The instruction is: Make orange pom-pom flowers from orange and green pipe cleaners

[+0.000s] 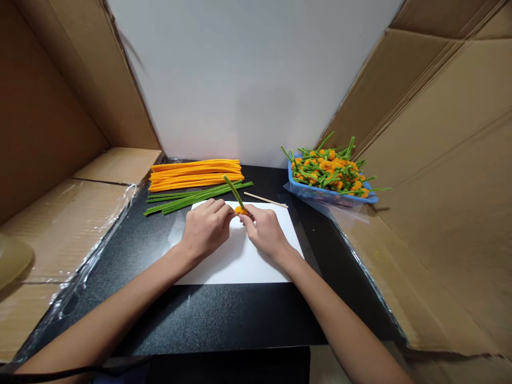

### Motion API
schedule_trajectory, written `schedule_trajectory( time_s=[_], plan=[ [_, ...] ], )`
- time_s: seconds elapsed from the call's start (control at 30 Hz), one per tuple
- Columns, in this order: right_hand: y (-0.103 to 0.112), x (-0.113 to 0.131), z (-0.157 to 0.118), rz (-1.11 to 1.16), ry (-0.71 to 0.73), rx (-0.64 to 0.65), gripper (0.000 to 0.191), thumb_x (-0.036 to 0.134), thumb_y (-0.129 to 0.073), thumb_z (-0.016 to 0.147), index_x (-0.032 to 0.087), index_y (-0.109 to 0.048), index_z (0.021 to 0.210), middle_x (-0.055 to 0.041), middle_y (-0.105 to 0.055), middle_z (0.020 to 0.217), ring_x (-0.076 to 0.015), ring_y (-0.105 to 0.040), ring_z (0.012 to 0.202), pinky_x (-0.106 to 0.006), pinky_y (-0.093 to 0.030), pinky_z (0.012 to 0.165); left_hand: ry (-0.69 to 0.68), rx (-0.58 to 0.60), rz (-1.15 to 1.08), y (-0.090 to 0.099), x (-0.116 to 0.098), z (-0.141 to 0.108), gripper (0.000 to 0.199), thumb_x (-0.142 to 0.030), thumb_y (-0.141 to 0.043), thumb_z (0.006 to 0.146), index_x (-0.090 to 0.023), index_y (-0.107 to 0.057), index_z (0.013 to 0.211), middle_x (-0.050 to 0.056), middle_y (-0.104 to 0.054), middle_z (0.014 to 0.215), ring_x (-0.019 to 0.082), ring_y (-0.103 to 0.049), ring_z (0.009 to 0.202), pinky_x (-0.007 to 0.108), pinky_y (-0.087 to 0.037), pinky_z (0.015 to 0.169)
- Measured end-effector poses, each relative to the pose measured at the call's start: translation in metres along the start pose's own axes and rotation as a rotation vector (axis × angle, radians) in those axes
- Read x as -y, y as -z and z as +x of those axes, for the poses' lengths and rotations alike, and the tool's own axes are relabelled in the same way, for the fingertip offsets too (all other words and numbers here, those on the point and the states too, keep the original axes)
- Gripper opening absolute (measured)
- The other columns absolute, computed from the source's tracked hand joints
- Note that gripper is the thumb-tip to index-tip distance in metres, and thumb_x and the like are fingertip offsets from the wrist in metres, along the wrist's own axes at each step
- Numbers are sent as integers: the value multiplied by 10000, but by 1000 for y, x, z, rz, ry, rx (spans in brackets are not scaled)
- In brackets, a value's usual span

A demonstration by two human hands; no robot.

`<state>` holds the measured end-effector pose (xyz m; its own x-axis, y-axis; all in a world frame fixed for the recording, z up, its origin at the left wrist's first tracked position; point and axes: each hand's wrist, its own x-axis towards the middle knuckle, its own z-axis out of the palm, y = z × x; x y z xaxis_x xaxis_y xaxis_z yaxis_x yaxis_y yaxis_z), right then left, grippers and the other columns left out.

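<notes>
Between my two hands, above a white sheet [240,266], is a small pipe-cleaner pumpkin [241,210], an orange coil with a green pipe-cleaner stem [233,192] rising up and to the left. My right hand [266,226] pinches the coil from the right between thumb and fingers. On the other side, my left hand [208,225] is closed, its thumb and fingertips pressed together at the coil's left edge. Whatever bit lies inside the left fingertips is too small to make out clearly.
Behind the hands lie orange pipe cleaners [196,175] and green pipe cleaners [192,198]. A thin wooden stick [266,200] rests at the sheet's far edge. At back right, a blue basket [332,196] is heaped with orange and green pieces. Cardboard walls [440,160] flank the black table [240,320].
</notes>
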<state>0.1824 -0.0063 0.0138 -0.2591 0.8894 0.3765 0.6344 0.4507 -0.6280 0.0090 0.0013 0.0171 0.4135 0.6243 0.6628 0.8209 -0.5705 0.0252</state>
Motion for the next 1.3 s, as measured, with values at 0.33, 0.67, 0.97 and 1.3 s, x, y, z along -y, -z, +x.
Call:
schedule_trajectory(
  time_s=[0.33,0.67,0.97,1.3],
  plan=[
    [-1,-8,3,385,-156,109,131,193,-531,894,167,-634,817,-47,-689,767,-176,-659,717,-299,-509,702,-256,38,-99,-7,9,1,164,-86,-491,911,-176,-622,872,82,-703,994,205,-588,864,309,-459,732],
    [-5,1,-3,277,-26,-35,572,178,-583,878,319,-477,1422,-20,-703,1020,-160,-659,825,-321,-543,831,8,52,-338,-13,6,-7,110,-173,-487,945,-184,-595,930,47,-707,842,164,-631,717,269,-453,652],
    [-7,-5,0,446,-58,-56,368,191,-602,862,224,-661,1224,-70,-690,1154,-183,-661,973,-307,-551,858,12,149,-373,-7,6,-4,158,-209,-456,972,-181,-611,953,57,-703,861,178,-630,746,279,-443,666],
    [-3,-7,1,658,-81,33,307,256,-628,844,228,-709,1139,-62,-606,1075,-183,-617,980,-308,-550,843,-53,94,-137,-7,6,-4,207,-247,-448,982,-176,-620,891,51,-685,795,170,-606,697,267,-363,549]
  ],
)
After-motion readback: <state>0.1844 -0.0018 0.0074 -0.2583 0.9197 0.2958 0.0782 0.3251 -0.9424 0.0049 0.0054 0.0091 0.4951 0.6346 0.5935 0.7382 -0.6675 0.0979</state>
